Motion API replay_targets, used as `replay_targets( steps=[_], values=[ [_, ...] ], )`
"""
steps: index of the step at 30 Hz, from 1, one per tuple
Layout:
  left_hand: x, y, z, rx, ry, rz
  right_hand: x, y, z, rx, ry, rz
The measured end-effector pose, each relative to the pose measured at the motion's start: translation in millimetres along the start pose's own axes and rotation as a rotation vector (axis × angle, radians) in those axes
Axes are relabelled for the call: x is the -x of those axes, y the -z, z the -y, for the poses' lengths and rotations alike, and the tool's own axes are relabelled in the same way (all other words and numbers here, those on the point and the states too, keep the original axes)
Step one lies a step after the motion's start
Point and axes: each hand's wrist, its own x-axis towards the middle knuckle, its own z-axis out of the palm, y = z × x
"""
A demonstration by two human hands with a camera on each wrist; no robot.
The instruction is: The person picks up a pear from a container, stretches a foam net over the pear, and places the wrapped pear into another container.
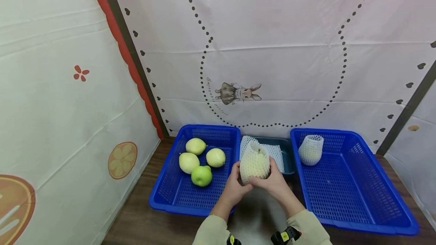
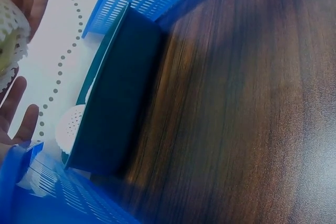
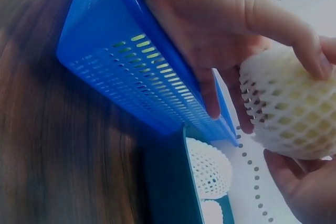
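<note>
A pale yellow fruit with a stem, apparently a pear (image 1: 259, 154), sits in a white foam net sleeve (image 1: 253, 171) in front of me. My left hand (image 1: 235, 186) holds it from the left, and my right hand (image 1: 272, 184) grips its right side, thumb across the lower front. In the right wrist view the netted pear (image 3: 299, 108) lies between both hands. The left wrist view catches only its edge at the far left. Behind it, more white foam nets (image 1: 274, 154) lie in a dark teal bin (image 1: 288, 158).
In the left blue basket (image 1: 190, 209) lie several pale yellow fruits (image 1: 215, 157) and a green apple (image 1: 201, 176). The right blue basket (image 1: 361, 226) contains a white netted item (image 1: 311, 150) at its back left. A patterned cloth (image 1: 272, 67) hangs behind the wooden table (image 1: 136, 214).
</note>
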Motion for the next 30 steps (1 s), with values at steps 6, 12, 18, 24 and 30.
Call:
replay_targets(
  steps=[6, 12, 18, 24, 30],
  values=[
    [-2.6, -2.8, -3.2, -0.054, -0.017, 0.012, -10.2, 22.8, 9.8, 0.011, 0.025, -0.112],
    [-3.0, -2.9, -2.3, -0.058, -0.069, 0.017, -29.3, 77.6, 24.7, -0.066, 0.031, -0.295],
    [-4.6, -4.3, -2.6, -0.059, -0.068, 0.003, -49.3, 153.9, 19.0, -0.259, 0.025, -0.695],
    [-4.3, -6.8, -0.3, -0.094, -0.083, -0.008, -54.9, 215.1, -24.3, -0.342, -0.094, -0.901],
    [-0.7, -5.8, 0.6, -0.107, -0.043, -0.020, -61.2, 226.9, -79.4, -0.126, -0.259, -0.839]
  ],
)
